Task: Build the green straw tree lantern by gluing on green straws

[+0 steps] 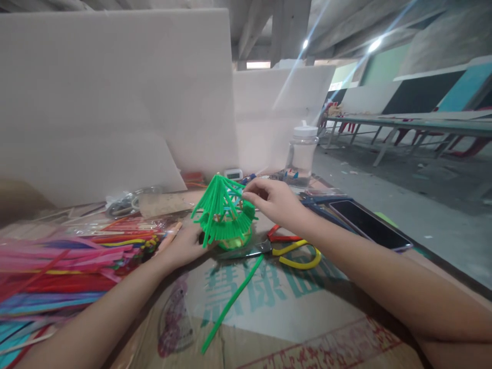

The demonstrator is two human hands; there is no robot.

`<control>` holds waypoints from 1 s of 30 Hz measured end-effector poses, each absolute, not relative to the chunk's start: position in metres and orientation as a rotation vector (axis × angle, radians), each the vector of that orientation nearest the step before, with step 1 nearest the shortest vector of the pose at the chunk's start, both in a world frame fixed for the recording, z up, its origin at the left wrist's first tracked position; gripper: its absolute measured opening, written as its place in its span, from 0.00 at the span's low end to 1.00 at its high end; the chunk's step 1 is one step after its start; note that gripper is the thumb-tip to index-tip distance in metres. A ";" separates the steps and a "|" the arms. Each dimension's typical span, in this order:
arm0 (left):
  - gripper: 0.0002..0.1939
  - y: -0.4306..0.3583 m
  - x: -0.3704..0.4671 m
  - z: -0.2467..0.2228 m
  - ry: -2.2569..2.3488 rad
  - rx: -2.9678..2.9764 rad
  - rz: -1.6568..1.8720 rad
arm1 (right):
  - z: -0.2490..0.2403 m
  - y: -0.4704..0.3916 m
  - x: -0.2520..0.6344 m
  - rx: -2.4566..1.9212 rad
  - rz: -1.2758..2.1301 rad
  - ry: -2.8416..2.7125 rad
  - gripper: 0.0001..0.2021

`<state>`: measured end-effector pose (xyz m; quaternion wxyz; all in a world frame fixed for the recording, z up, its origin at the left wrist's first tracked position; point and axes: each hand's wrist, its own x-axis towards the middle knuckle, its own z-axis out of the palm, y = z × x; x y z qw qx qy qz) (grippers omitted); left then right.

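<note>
A small green pavilion-shaped model (225, 223) made of pipe cleaners stands upright, with a cone of strips on top and a ring of short strips below. My left hand (186, 243) is closed at its lower left side, the fingertips partly hidden behind it. On the right, my right hand (274, 202) pinches a green pipe cleaner (237, 185) that slopes down from the model's peak. Scissors (298, 251) with red and yellow handles lie just below the right hand, blades toward the model. A loose green pipe cleaner (232, 305) lies in front of them.
Bundles of coloured pipe cleaners (73, 261) lie at the left. A phone (371, 224) rests near the table's right edge. Behind the model are a clear jar with a white lid (302, 154), a small digital display (232, 174) and tall white boards (115, 92).
</note>
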<state>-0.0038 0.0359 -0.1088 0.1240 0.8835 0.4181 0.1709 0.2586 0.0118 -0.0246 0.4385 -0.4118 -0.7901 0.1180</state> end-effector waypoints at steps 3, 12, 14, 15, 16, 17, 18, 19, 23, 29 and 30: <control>0.25 0.037 -0.005 -0.110 1.216 2.551 0.504 | -0.013 0.012 0.266 -1.038 0.381 -1.917 0.07; 0.26 0.035 -0.004 -0.110 1.222 2.521 0.511 | 0.002 0.018 0.285 -1.079 0.836 -1.973 0.03; 0.26 0.035 -0.003 -0.109 1.215 2.517 0.507 | -0.003 0.021 0.284 -1.080 0.809 -1.992 0.05; 0.26 0.034 -0.003 -0.108 1.210 2.513 0.501 | -0.006 0.022 0.284 -1.101 0.773 -2.008 0.06; 0.26 0.034 -0.003 -0.108 1.207 2.508 0.493 | -0.008 0.024 0.284 -1.134 0.726 -2.026 0.07; 0.26 0.034 -0.003 -0.107 1.207 2.505 0.486 | -0.010 0.026 0.284 -1.172 0.677 -2.039 0.08; 0.26 0.034 -0.002 -0.107 1.208 2.505 0.480 | -0.012 0.028 0.284 -1.210 0.643 -2.044 0.09; 0.26 0.034 -0.002 -0.107 1.210 2.507 0.476 | -0.014 0.030 0.284 -1.241 0.640 -2.034 0.10; 0.26 0.034 -0.003 -0.106 1.210 2.560 0.480 | -0.026 0.039 0.277 -1.227 0.924 -1.873 0.12; 0.25 0.035 -0.003 -0.106 1.247 2.606 0.453 | -0.046 0.045 0.262 -1.067 1.078 -1.524 0.05; 0.25 0.035 -0.003 -0.105 1.245 2.619 0.463 | -0.047 0.046 0.262 -1.044 1.071 -1.504 0.06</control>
